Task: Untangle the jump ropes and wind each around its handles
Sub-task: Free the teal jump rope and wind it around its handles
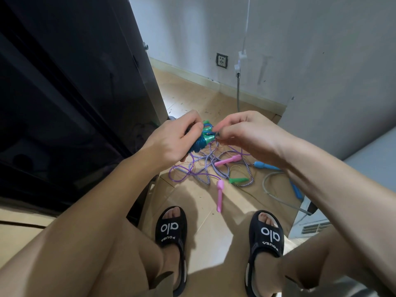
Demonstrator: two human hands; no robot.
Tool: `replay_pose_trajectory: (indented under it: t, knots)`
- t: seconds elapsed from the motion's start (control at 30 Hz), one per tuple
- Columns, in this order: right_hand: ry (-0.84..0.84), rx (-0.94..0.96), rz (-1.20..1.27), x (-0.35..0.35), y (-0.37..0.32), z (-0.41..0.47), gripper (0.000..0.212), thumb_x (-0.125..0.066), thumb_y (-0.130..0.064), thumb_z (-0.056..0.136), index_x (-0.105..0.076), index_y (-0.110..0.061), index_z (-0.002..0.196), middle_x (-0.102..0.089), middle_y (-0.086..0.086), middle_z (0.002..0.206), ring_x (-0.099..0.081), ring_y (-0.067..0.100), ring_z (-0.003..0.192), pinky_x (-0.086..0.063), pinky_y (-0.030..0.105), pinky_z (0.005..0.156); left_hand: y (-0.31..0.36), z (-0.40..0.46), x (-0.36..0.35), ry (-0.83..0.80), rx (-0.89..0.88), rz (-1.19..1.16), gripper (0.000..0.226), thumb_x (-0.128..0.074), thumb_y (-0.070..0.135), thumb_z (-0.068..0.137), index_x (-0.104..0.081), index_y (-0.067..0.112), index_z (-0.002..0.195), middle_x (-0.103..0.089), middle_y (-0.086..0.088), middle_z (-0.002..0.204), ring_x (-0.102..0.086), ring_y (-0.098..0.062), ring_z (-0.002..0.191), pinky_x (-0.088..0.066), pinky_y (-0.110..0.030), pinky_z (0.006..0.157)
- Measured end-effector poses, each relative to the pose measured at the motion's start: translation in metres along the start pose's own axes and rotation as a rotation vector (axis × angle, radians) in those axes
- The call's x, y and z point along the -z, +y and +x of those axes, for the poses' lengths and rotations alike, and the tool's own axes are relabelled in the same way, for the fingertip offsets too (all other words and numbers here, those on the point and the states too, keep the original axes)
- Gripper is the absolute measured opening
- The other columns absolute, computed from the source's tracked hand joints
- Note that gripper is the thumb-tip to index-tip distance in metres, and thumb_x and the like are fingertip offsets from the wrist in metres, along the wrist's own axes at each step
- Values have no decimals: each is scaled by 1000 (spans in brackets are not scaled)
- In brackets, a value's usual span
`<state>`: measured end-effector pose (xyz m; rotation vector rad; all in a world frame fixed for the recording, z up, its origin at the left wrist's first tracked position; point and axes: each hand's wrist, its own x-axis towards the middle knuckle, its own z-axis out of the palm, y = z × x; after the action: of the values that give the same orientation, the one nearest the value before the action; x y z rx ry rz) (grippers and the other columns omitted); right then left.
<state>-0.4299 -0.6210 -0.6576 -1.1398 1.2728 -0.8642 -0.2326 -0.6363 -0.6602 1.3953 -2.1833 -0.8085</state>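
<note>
- Your left hand [171, 140] grips the green handles [207, 137] to steady their blue winding.
- Your right hand [240, 133] pinches the blue rope's end [211, 132] beside them, likely to tuck it.
- The remaining ropes [205, 166] lie tangled on the floor [192, 95] below.

I stood on a tan tiled floor [199, 99] that met a pale, scuffed white wall [300, 39] along a cream skirting board [192, 77]. A dark-framed wall socket [221, 60] sat low on that wall, and beside it a white plug with a grey cable [238, 91] ran down to the floor. To my left rose a tall black glossy cabinet [64, 82]; a white vented appliance [310, 224] stood at my right.
</note>
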Motion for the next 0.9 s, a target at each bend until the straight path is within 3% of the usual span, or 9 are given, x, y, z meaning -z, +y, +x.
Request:
replay_pose_trajectory:
  t: [0.13,0.23,0.33,0.4,0.6,0.73,0.9]
  knots:
    - [52,83,-109,-3,5,-1,11,-67,0,81,-72,-3,90,-67,10,76,-59,17,72,-50,33,76,2,2,-1,35,5,49,21,-39,40,104,-50,26,94,-64,-10,70,-61,-30,68,-47,-41,61]
    - [93,113,-135,-4,4,0,6,-74,-7,80,-75,-6,86,-72,17,80,-57,19,74,-44,36,74,3,2,-1,17,9,38,21,-39,39,105,-51,26,94,-63,-8,68,-62,-29,62,-47,-42,58]
    - [123,108,-164,-5,4,-2,8,-77,-6,77,-76,-11,83,-75,15,88,-62,14,73,-46,27,75,3,1,-1,12,18,38,22,-38,40,105,-50,26,94,-63,-9,67,-62,-30,61,-49,-44,58]
    - [158,111,-177,-8,4,-3,8,-78,-6,77,-76,-13,81,-76,9,82,-63,9,69,-48,22,72,3,1,-2,22,28,54,23,-38,42,105,-50,26,94,-64,-7,68,-62,-30,66,-51,-46,61]
    - [325,140,-221,-20,11,-6,6,-75,-11,78,-76,-16,78,-75,0,77,-69,15,74,-54,27,70,4,2,-5,42,42,119,22,-36,44,105,-50,28,96,-64,0,74,-62,-27,79,-49,-43,66]
    - [374,240,-270,-28,16,-5,5,-70,-10,82,-73,-13,78,-74,-1,80,-71,15,80,-56,31,76,5,3,-6,62,53,118,23,-36,45,105,-49,29,96,-64,1,74,-62,-28,78,-49,-43,65]
    - [429,326,-226,-35,20,-7,10,-64,-7,85,-67,-15,79,-71,-1,77,-69,17,78,-54,31,70,11,4,-8,89,64,76,24,-34,43,104,-48,27,93,-64,-7,70,-64,-29,72,-52,-48,66]
